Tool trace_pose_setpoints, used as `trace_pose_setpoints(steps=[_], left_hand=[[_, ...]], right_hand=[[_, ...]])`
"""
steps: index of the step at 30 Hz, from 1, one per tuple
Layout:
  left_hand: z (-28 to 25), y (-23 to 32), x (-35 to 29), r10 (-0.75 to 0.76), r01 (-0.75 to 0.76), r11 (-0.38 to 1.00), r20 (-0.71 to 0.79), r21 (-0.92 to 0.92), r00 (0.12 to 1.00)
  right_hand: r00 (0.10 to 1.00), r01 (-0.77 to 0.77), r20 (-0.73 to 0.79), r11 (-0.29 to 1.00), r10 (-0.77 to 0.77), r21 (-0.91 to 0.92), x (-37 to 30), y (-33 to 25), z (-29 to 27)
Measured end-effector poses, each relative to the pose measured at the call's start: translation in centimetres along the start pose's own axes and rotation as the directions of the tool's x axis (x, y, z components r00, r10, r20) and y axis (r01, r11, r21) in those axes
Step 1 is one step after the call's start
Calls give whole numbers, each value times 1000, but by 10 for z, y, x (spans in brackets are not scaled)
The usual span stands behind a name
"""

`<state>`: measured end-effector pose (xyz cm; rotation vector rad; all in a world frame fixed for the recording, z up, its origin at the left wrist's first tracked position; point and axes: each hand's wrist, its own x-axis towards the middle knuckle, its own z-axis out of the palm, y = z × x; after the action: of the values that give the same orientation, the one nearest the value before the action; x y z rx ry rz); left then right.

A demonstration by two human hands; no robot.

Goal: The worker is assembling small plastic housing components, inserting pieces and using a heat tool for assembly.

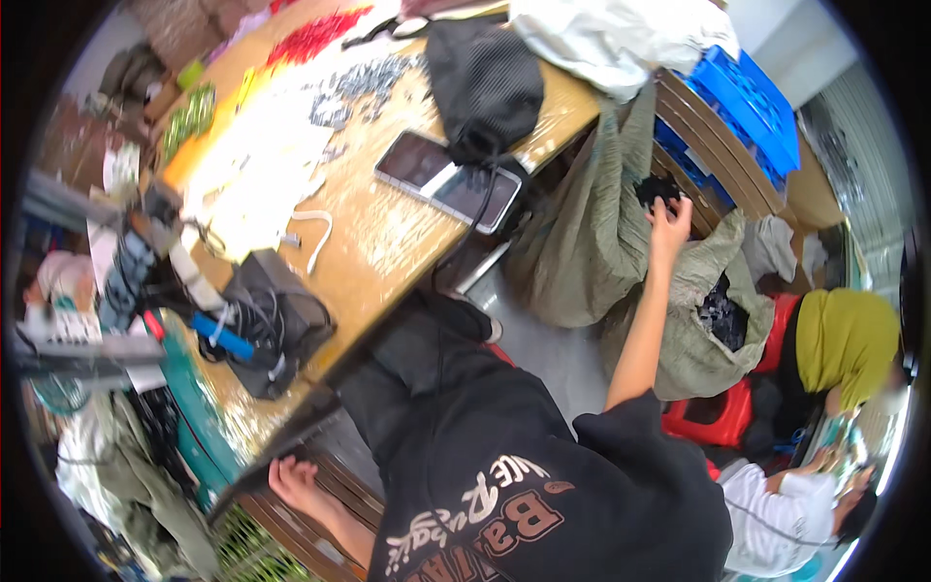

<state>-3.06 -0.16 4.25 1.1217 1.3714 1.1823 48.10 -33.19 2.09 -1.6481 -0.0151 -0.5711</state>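
One black bundle (655, 189), partly hidden by right hand (671, 219).

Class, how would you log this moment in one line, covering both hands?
left hand: seems empty, near table edge; right hand: holding black bundle; open sack: dark contents showing; black pouch: on table

The right grip (669, 221) holds a black bundle (657, 189) beside olive sacks (572, 267).

A brown table (373, 262) gleams brightly above grey floor (540, 361), a ridged pale wall (866, 145) at right
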Motion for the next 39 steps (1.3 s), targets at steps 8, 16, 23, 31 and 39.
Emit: trace_pose_setpoints(steps=[8,16,23,31,39], left_hand=[[1,30,32,126,-132,991,-167,-23,978],[-50,44,47,349,-343,937,-257,69,901],[-113,100,93,518,-401,849,-396,344,758],[-185,148,229,704,-157,483,-276,861,655],[-288,98,306,308,308,277,-388,910,869]], right_hand=[[958,-282,69,958,279,42,64,139,78],[693,-697,262,717,671,7,49,250,68],[969,-212,117,975,218,-63,94,129,68],[669,197,633,915,-389,353,13,-175,186],[169,396,963,909,-209,128,-31,-154,334]])
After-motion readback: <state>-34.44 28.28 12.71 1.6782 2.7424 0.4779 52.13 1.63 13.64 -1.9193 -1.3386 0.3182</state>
